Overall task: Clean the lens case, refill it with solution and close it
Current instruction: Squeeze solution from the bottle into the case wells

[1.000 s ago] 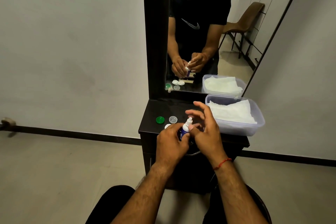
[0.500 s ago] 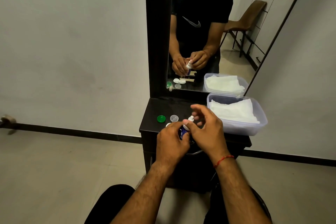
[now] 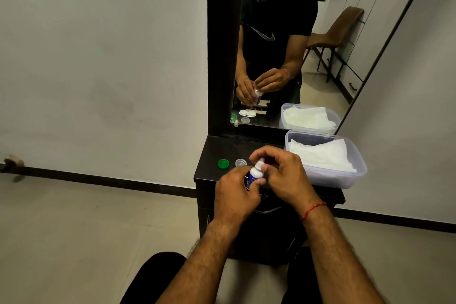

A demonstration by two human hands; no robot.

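Both hands (image 3: pixel 261 182) stay on the solution bottle (image 3: pixel 254 175), right fingers now curled.

**Dresser top: contents**

Dark dresser top (image 3: pixel 217 153), narrow, set against a mirror at its back edge. Green cap (image 3: pixel 223 163) lay flat near the left edge. Clear cap (image 3: pixel 240 162) lay just beside it to the right, the two apart. Translucent plastic tub (image 3: pixel 345 177) occupied the right side and overhung the right edge; it held white folded tissues (image 3: pixel 320 154). The front middle of the top was hidden behind the hands.
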